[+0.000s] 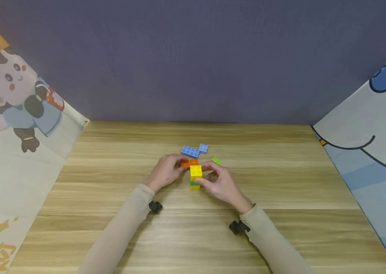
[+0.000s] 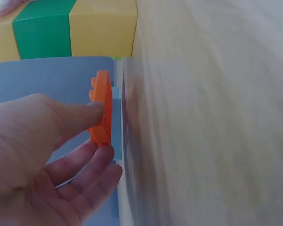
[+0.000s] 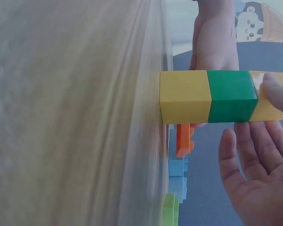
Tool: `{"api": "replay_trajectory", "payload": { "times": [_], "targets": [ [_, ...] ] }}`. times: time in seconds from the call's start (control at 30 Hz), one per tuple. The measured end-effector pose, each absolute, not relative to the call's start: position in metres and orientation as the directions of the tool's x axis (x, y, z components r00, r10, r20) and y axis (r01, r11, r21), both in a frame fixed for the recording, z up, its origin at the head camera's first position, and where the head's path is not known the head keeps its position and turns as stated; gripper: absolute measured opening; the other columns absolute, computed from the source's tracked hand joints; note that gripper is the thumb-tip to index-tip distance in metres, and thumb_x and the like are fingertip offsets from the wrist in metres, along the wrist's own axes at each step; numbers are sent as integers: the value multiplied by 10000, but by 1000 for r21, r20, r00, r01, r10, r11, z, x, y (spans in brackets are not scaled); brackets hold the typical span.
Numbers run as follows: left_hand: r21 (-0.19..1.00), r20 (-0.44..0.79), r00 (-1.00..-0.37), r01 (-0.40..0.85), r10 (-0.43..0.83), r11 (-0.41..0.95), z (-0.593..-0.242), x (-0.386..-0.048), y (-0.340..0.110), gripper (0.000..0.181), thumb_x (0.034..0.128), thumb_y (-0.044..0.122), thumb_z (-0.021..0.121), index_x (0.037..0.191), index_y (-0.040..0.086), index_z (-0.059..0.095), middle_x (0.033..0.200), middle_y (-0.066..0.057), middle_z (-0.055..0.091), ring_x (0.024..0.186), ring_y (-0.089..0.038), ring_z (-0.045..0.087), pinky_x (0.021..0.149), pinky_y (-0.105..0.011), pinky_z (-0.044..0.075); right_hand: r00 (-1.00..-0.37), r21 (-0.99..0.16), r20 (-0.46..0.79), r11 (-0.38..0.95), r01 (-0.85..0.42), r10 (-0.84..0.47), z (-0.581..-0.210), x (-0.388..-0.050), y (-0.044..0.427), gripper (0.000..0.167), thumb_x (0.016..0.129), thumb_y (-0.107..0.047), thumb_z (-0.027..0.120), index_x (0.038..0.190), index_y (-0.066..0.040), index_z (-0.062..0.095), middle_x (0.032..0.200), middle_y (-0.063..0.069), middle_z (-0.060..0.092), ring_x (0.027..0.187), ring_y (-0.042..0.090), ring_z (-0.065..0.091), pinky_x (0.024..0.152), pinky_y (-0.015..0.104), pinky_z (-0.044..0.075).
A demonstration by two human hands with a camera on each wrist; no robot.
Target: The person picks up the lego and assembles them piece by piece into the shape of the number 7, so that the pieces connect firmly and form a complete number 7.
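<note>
A tower of building blocks (image 1: 196, 171), yellow at top and bottom with green between, stands upright on the table. My right hand (image 1: 225, 185) holds its top yellow block, thumb on the near side and fingers at the far side. Just left of and behind the tower, my left hand (image 1: 165, 172) pinches a thin orange building block (image 1: 193, 162) by its left end. The left wrist view shows the thumb on the studded face of that orange block (image 2: 102, 89) and fingertips at its underside. It appears slightly raised off the tabletop.
Behind the orange block lie a longer blue block (image 1: 190, 152) and a small light-blue block (image 1: 203, 148), close together. A small lime-green block (image 1: 216, 160) lies to the right, beyond my right hand. A dark wall (image 1: 193, 76) borders the back of the wooden table (image 1: 193, 236).
</note>
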State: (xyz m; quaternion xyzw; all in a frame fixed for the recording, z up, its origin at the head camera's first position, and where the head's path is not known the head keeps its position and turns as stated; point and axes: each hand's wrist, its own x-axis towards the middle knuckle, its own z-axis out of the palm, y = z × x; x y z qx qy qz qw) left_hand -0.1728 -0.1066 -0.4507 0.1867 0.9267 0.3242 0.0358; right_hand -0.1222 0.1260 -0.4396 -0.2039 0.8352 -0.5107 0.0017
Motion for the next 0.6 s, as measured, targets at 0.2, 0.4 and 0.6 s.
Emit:
{"api": "replay_trajectory", "payload": {
  "times": [0.2,0.4,0.6],
  "targets": [
    [619,56,-926,326,374,715,-450,-170,-111,312,1024,190,740,1322,99,739,1323,-96,750,1182,-270,715,1055,-468,578,-917,-853,203,398,-338,-345,-441,-123,127,426,906,-202,877,1273,-73,704,1207,102,759,1032,247,722,844,366,644],
    [626,55,-929,318,366,712,-448,-167,-114,324,1039,205,720,1343,93,724,1360,-105,734,1200,-282,707,1072,-479,569,-917,-858,207,386,-338,-341,-442,-123,127,425,899,-188,881,1267,-68,705,1208,109,760,1038,243,718,848,410,648],
    [660,74,-929,319,364,681,-445,-161,-119,316,1044,186,707,1346,94,718,1354,-108,734,1099,-247,715,993,-450,603,-915,-858,212,383,-342,-342,-442,-124,128,415,900,-186,881,1259,-72,707,1205,102,760,1043,247,717,851,406,646]
  ]
}}
